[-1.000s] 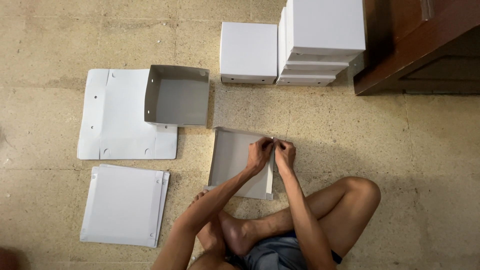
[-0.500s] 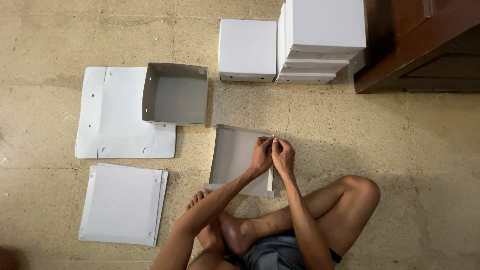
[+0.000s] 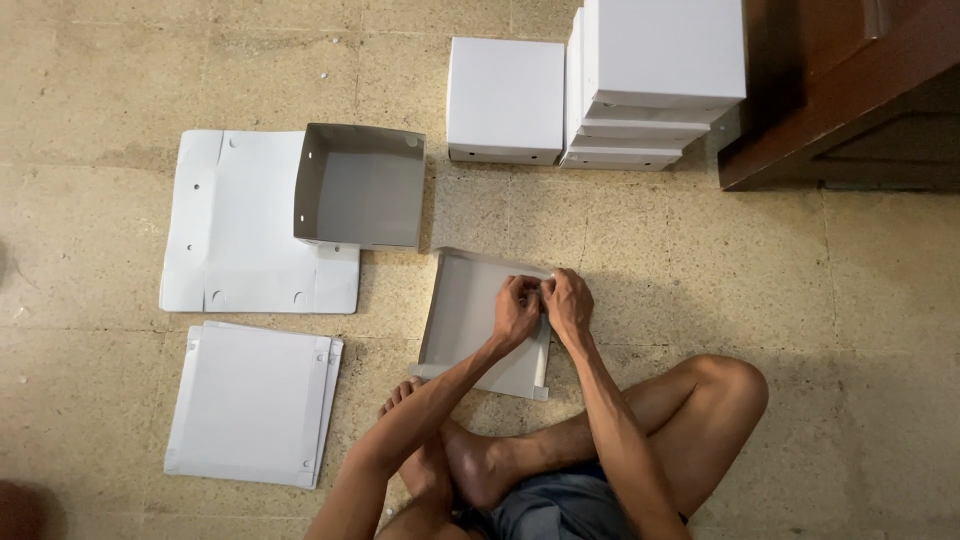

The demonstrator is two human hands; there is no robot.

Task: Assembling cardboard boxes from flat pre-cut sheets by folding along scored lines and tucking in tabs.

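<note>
Both hands, left hand (image 3: 516, 308) and right hand (image 3: 568, 305), pinching shut on the far right corner of a half-folded box (image 3: 470, 320), flat on the floor (image 3: 800, 300) just before the crossed legs. Risk, likely: thin wall buckling or tab slipping out if squeezed unevenly. Grey-white card, left and far walls raised. Beyond and left of it, a finished open box (image 3: 360, 185); beyond and right, stacked boxes (image 3: 660, 60).
</note>
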